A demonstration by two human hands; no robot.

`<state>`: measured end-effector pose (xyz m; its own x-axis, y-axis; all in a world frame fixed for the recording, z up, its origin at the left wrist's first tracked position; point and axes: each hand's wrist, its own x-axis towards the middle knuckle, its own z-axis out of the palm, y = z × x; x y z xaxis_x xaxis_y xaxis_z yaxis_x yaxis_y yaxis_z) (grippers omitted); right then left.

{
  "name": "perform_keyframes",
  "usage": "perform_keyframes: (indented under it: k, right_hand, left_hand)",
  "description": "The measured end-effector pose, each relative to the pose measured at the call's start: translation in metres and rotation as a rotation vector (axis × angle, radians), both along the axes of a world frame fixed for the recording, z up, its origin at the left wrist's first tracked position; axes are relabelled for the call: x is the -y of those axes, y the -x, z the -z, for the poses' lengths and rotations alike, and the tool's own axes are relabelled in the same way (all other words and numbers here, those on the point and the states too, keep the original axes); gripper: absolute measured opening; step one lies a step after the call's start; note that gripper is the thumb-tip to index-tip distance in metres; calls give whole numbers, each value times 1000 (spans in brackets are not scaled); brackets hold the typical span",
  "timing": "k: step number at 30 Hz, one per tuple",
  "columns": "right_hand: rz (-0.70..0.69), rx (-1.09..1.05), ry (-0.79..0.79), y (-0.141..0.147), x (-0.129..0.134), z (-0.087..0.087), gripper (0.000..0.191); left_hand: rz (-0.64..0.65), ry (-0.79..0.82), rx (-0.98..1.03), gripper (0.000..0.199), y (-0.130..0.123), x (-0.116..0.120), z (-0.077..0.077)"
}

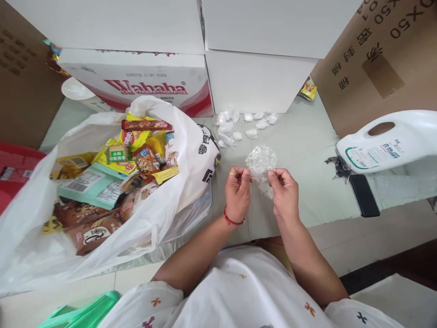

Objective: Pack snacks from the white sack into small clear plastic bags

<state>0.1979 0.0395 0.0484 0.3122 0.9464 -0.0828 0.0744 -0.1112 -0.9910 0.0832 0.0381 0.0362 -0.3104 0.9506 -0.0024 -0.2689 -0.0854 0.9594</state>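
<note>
A crumpled clear plastic bag (261, 159) stretches between my two hands, just above the pale green cloth. My left hand (238, 189), with a ring and a red cord bracelet, pinches its left edge between thumb and fingers. On the other side, my right hand (285, 191) pinches its right edge the same way. Several small folded white plastic bundles (251, 133) lie beyond my hands, near the white boxes. To their left is looser clear plastic (226, 127).
On the left sits a large white carrier bag (184, 159) full of packaged snacks. A Wahaha carton (146, 82) and a white box (246, 84) stand behind. To the right lie a white detergent jug (389, 141), keys (337, 167) and a black phone (364, 196).
</note>
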Motion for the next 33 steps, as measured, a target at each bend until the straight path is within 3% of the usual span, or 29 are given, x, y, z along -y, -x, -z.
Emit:
perform_keyframes:
  k: [5,10,18,23,28,30,33]
  right_hand:
    - [-49,-35,-69,-10,-8,-4,28]
    - [-113,-105,-24,-17,-12,-13,31]
    - [-64,9,99,-3,5,-12,54]
    - [-72,-31,96,7,2,-5,41]
    - [-133,4,14,-6,-3,-11,33]
    - [-179,0,19,-12,-4,-16,33]
    - [-232,-218,111,-15,-6,-23,35]
  left_hand:
    - [22,49,14,34,7,2,8]
    - [67,73,124,34,9,-2,9]
    - [-40,32,139,35,2,-5,4]
    - [-25,13,104,32,2,1,9]
    - [36,53,34,36,18,-2,11]
    - [65,52,78,38,24,-6,7]
    - [124,74,229,42,28,-11,1]
